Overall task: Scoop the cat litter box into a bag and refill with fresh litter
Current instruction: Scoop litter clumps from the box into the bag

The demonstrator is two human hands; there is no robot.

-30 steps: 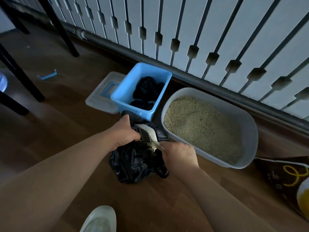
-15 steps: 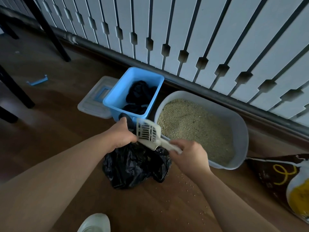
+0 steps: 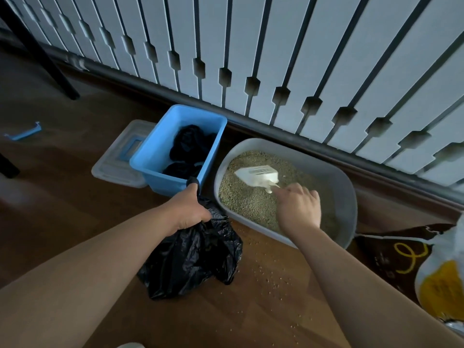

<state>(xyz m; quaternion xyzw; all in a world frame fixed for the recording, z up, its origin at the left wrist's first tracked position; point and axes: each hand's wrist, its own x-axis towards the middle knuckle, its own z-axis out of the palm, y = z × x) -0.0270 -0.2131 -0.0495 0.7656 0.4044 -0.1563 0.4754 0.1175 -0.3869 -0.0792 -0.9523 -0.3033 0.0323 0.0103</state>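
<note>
Litter box [image 3: 349, 194] sits on the floor [image 3: 62, 209]. The right hand [image 3: 298, 209] grips the scoop [image 3: 258, 175], its head at the litter surface, apparently to dig. The left hand [image 3: 190, 209] clutches the black bag [image 3: 195, 259] by its mouth, close beside the box for dumping.

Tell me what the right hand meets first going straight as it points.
Probably the tan granular litter: the right hand grips the white slotted plastic scoop, angled toward the grey plastic litter box's left wall. Whether the scoop touches litter is unclear.
</note>
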